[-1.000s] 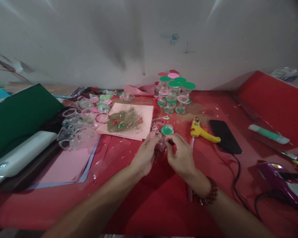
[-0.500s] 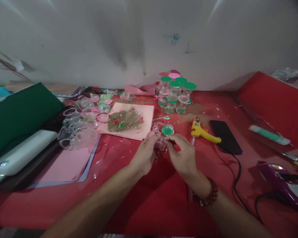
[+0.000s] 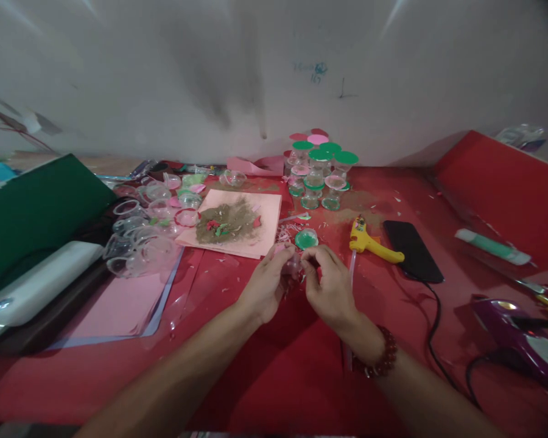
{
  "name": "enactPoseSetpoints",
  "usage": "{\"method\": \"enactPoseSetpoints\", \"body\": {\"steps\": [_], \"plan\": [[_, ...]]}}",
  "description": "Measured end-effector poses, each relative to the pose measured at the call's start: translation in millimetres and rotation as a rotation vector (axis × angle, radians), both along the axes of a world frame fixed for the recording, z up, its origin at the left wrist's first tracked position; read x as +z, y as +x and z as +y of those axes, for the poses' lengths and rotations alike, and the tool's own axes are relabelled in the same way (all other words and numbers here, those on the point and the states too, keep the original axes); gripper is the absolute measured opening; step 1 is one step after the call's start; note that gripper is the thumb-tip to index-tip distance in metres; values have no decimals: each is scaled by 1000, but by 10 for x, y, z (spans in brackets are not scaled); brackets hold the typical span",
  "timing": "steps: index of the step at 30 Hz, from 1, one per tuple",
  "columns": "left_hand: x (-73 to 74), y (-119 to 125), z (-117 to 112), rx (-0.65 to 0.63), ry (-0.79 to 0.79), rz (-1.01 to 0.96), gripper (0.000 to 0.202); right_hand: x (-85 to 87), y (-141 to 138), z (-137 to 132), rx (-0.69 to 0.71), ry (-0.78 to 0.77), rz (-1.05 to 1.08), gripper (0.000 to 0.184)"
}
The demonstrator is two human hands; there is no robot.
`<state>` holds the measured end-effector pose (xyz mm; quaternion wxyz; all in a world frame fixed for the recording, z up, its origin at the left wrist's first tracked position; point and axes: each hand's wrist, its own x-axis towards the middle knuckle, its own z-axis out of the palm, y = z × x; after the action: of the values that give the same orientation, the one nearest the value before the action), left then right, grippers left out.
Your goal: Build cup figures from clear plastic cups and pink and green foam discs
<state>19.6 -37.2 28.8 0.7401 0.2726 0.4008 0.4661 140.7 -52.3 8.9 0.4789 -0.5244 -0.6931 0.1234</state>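
Note:
Near the middle of the table, my left hand (image 3: 265, 285) is closed around a small clear plastic cup (image 3: 293, 264) with a pink end; the fingers hide much of it. My right hand (image 3: 329, 286) is just to the right, thumb and forefinger pinched together close to the cup's side. Whatever lies in that pinch is too small to make out. Just beyond both hands rests a clear cup with a green disc (image 3: 306, 239). Thin pale and red shavings (image 3: 287, 233) are scattered beside it.
Joined cups with green and pink discs (image 3: 320, 176) stand against the wall. Loose clear cups (image 3: 141, 246) pile up at left, beside pink paper (image 3: 231, 222) holding brown powder. To the right lie a yellow glue gun (image 3: 374, 246), a black phone (image 3: 413, 250) and a purple device (image 3: 520, 340).
My right hand has drawn slightly down and away from the cup, leaving a small gap. The left hand keeps its hold. The whole view has shifted a little.

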Motion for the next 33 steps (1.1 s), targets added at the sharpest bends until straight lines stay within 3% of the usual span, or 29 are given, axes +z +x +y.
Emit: {"method": "enactPoseSetpoints", "body": {"steps": [6, 13, 21, 26, 33], "plan": [[9, -9, -4, -6, -43, -6, 24, 4, -1, -12, -5, 18, -61, 16], [53, -28, 9, -18, -59, -2, 24, 5, 15, -6, 38, 11, 75, 10], [46, -18, -14, -19, 12, 32, 23, 15, 14, -11, 4, 3, 90, 13], [28, 16, -42, -15, 57, 0, 19, 6, 7, -11, -13, 10, 63, 16], [14, 7, -17, 0, -36, 27, 20, -10, -5, -24, -30, 24, -50, 17]]}}
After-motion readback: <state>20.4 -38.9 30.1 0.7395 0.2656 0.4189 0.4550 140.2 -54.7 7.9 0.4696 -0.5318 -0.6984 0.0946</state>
